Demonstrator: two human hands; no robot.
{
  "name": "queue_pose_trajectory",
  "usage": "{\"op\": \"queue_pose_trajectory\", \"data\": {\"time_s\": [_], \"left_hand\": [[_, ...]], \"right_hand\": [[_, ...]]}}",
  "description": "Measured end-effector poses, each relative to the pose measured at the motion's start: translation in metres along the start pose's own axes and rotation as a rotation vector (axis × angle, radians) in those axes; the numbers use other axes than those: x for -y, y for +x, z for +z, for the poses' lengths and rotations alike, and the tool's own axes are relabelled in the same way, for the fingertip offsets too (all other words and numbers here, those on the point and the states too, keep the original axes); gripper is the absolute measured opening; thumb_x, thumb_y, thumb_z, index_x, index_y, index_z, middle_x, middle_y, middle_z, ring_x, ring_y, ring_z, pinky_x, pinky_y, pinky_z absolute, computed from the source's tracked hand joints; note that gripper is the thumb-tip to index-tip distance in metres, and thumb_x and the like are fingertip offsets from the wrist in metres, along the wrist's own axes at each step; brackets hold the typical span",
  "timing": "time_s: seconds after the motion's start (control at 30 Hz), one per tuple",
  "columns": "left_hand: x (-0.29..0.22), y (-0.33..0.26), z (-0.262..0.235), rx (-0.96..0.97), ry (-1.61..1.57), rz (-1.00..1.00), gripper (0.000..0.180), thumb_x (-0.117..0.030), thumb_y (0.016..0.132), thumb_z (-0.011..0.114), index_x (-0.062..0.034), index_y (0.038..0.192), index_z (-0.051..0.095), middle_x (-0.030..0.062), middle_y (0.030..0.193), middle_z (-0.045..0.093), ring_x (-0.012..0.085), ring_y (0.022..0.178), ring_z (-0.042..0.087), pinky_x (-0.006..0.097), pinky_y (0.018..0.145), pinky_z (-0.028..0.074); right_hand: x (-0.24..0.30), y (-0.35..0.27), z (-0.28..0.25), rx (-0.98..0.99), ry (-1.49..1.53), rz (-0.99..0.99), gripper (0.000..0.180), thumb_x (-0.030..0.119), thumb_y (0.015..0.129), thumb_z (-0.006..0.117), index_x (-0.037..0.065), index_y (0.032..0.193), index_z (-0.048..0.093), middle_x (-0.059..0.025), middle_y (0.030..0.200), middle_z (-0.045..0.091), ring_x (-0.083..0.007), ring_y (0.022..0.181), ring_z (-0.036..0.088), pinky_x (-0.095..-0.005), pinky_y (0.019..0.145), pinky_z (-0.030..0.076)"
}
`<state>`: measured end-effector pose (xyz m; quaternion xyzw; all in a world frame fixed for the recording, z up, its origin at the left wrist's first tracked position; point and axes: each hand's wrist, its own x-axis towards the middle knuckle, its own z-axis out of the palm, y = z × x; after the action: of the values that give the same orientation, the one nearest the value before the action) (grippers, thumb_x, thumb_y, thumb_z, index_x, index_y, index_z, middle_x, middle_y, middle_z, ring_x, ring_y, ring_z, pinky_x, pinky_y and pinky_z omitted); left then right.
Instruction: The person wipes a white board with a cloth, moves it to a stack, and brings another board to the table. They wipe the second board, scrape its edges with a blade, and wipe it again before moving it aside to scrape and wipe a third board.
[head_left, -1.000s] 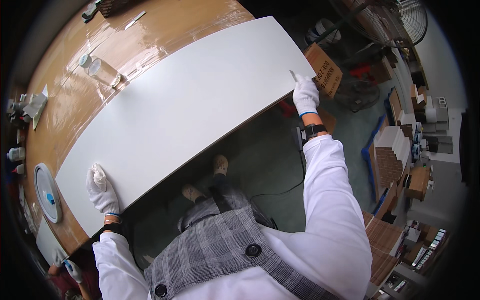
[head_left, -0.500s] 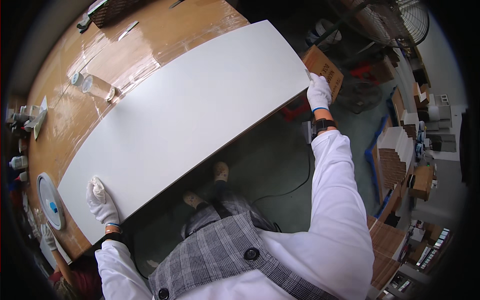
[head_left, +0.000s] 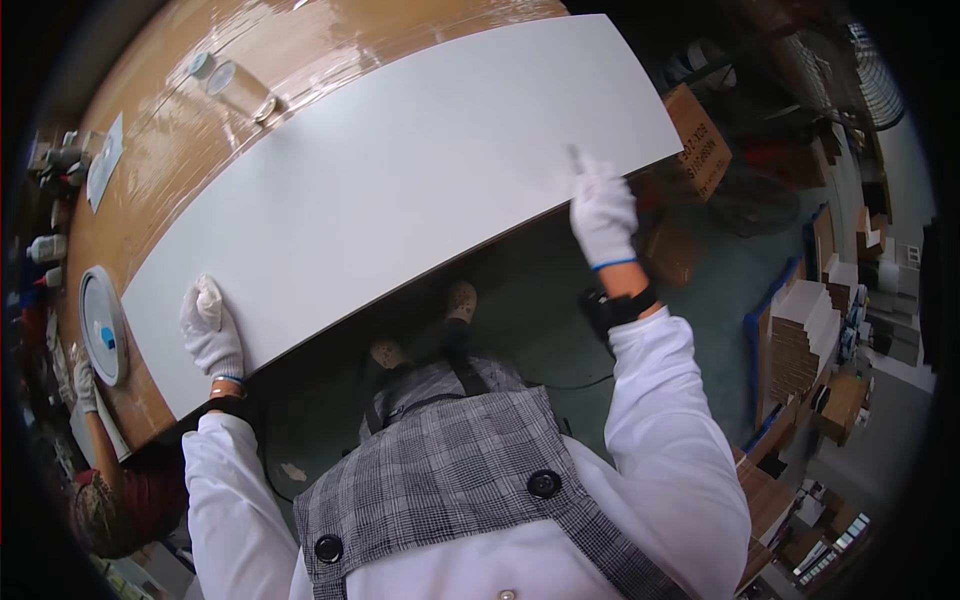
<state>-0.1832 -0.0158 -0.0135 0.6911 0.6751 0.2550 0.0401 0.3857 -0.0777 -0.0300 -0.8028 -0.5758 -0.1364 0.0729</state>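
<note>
A long white panel [head_left: 400, 190] with one curved side lies across the wrapped table. Resting on its left end, my left hand [head_left: 212, 335], in a white knit glove, is closed around a crumpled white cloth [head_left: 208, 300]. My right hand [head_left: 604, 215], gloved the same way, is over the panel's near edge toward the right end. It grips a thin grey tool [head_left: 574, 157] that points up and away; motion blurs it, so its exact kind cannot be made out.
A clear jar [head_left: 240, 88] lies on the plastic-wrapped table [head_left: 165, 130] behind the panel. A round grey lid [head_left: 103, 325] is at the left. Another person's gloved hand [head_left: 83, 378] shows beyond it. A cardboard box [head_left: 705, 140] and a fan [head_left: 850, 75] stand at the right.
My right hand has moved left from the panel's right corner, along the near edge, with the grey tool still in it. My left hand stays on the panel's left end. The view has shifted.
</note>
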Motion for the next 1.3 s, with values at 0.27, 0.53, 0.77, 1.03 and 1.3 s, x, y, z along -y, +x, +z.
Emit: {"op": "queue_pose_trajectory", "data": {"time_s": [0.27, 0.53, 0.77, 1.03, 1.3], "left_hand": [[0.019, -0.011, 0.008, -0.156, 0.038, 0.122, 0.042, -0.010, 0.086, 0.064, -0.0067, 0.127, 0.053, 0.0159, 0.119, 0.059, 0.0321, 0.113, 0.057, 0.040, 0.099, 0.045], [0.008, -0.007, 0.002, -0.146, -0.008, 0.200, 0.041, -0.013, 0.088, 0.064, -0.0075, 0.127, 0.052, 0.0152, 0.120, 0.058, 0.0313, 0.112, 0.057, 0.040, 0.096, 0.046], [0.017, -0.009, 0.008, -0.164, -0.008, 0.214, 0.041, -0.011, 0.083, 0.064, -0.0115, 0.123, 0.053, 0.0126, 0.121, 0.057, 0.0334, 0.116, 0.054, 0.043, 0.100, 0.044], [0.023, -0.014, -0.006, -0.100, -0.184, 0.254, 0.048, -0.006, 0.081, 0.067, -0.0127, 0.127, 0.053, 0.0150, 0.117, 0.058, 0.0329, 0.109, 0.058, 0.040, 0.093, 0.048], [0.049, -0.050, -0.028, 0.080, -0.456, 0.163, 0.049, -0.002, 0.080, 0.065, -0.0119, 0.126, 0.054, 0.0139, 0.106, 0.061, 0.0310, 0.098, 0.063, 0.039, 0.084, 0.051]], "right_hand": [[0.162, -0.069, -0.058, -0.188, 0.499, -0.426, 0.011, 0.012, 0.090, 0.048, 0.006, 0.087, 0.057, -0.0132, 0.070, 0.056, -0.0306, 0.061, 0.057, -0.0425, 0.055, 0.048], [0.129, -0.065, -0.012, -0.062, -0.050, -0.037, 0.017, 0.012, 0.088, 0.049, 0.004, 0.074, 0.055, -0.0118, 0.065, 0.053, -0.0281, 0.055, 0.057, -0.0414, 0.047, 0.047], [0.268, -0.112, -0.070, -0.151, 0.467, -0.474, 0.014, 0.010, 0.083, 0.052, 0.002, 0.091, 0.061, -0.0145, 0.072, 0.056, -0.0300, 0.063, 0.058, -0.0433, 0.053, 0.047], [0.256, -0.114, -0.054, 0.051, -0.304, -0.343, 0.014, 0.007, 0.087, 0.050, 0.000, 0.093, 0.060, -0.0130, 0.071, 0.057, -0.0277, 0.055, 0.056, -0.0402, 0.048, 0.047], [0.345, -0.158, -0.075, 0.063, 0.379, -0.483, 0.041, 0.004, 0.081, 0.051, 0.011, 0.119, 0.064, -0.0133, 0.088, 0.063, -0.0290, 0.075, 0.061, -0.0400, 0.064, 0.052]]}}
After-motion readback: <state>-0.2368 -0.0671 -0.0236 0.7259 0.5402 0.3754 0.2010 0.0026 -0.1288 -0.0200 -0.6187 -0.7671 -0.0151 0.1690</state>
